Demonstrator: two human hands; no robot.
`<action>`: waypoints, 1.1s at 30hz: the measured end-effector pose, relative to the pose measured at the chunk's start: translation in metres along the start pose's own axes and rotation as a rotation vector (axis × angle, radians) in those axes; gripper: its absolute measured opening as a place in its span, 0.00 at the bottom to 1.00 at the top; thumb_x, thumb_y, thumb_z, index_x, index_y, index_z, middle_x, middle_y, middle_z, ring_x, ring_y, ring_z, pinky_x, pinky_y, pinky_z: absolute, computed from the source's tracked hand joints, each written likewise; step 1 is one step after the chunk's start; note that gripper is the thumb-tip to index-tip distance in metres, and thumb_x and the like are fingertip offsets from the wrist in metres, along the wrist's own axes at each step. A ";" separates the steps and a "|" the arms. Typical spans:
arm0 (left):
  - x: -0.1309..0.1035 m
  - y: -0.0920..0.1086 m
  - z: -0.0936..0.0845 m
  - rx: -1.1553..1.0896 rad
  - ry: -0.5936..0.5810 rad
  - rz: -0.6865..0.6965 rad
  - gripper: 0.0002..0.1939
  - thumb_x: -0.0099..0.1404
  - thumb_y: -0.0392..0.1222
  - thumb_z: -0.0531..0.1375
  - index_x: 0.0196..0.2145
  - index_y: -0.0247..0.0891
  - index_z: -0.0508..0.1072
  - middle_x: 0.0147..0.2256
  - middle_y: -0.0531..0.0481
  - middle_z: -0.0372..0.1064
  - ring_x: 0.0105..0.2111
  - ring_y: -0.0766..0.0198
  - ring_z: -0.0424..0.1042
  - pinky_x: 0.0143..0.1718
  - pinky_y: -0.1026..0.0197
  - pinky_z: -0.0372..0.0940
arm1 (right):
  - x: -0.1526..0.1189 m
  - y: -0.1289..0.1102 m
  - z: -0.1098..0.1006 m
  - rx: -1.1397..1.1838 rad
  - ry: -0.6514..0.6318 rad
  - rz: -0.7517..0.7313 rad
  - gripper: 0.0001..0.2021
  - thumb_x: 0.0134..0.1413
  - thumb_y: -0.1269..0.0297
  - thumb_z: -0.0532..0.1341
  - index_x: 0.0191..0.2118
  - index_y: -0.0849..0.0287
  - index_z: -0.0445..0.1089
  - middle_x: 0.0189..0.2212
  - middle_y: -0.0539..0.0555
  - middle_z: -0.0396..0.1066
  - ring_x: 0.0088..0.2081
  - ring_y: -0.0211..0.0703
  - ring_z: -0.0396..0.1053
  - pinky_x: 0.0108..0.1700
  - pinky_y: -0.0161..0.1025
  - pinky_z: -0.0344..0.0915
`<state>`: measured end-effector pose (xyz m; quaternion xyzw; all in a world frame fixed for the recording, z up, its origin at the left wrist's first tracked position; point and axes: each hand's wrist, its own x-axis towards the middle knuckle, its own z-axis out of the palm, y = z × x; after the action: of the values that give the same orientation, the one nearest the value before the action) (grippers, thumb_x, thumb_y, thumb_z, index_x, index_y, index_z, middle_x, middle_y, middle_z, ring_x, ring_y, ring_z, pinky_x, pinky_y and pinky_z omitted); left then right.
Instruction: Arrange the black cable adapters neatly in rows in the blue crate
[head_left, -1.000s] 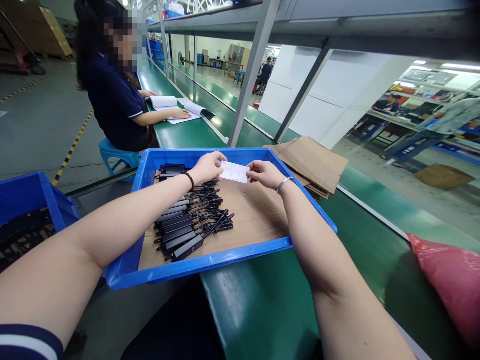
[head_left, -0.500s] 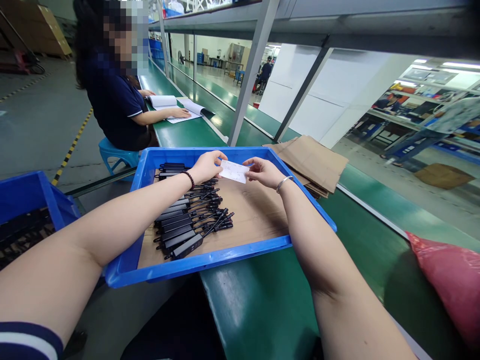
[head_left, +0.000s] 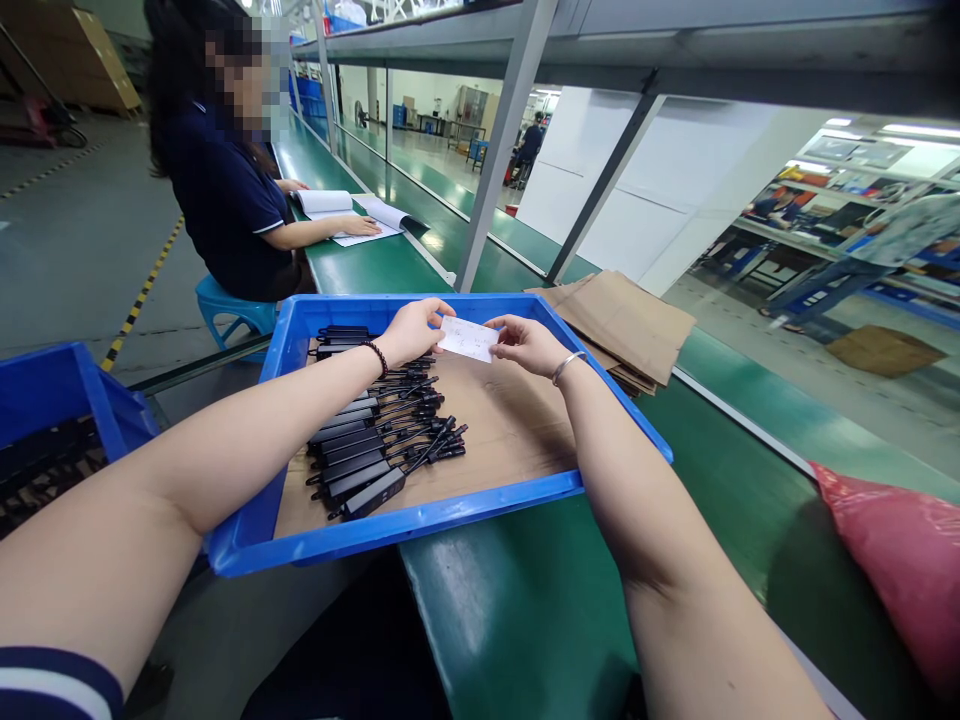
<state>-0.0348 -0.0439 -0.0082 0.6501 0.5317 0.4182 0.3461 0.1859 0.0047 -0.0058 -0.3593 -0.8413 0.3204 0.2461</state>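
A small white paper slip [head_left: 468, 339] with faint marks on it is held up between my two hands, above the blue bin. My left hand [head_left: 414, 331] pinches its left end, and my right hand [head_left: 528, 345] pinches the right end. Below them the blue bin [head_left: 442, 513] is lined with brown cardboard [head_left: 510, 430]. Several black power adapters [head_left: 364, 480] with short cables lie in rows along the bin's left side. My left forearm hides part of those rows.
Flattened cardboard sheets [head_left: 630, 318] are stacked right of the bin on the green bench [head_left: 517, 600]. A pink plastic bag [head_left: 900, 560] lies at the right. Another blue bin [head_left: 124, 410] stands left. A co-worker [head_left: 225, 200] sits beyond, hands on papers [head_left: 382, 215].
The paper slip and both hands stay almost in place; the slip has tilted or risen very slightly. The adapters and the bin look the same.
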 end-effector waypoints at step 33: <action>0.000 -0.001 0.002 -0.007 0.006 -0.015 0.19 0.52 0.24 0.55 0.43 0.35 0.66 0.34 0.49 0.68 0.24 0.73 0.67 0.25 0.69 0.67 | 0.000 0.000 -0.002 -0.036 -0.013 -0.020 0.18 0.43 0.70 0.61 0.44 0.62 0.66 0.26 0.50 0.67 0.27 0.35 0.64 0.32 0.35 0.62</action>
<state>-0.0334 -0.0437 -0.0101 0.6436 0.5362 0.4194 0.3499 0.1868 0.0056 -0.0048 -0.3532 -0.8520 0.3050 0.2372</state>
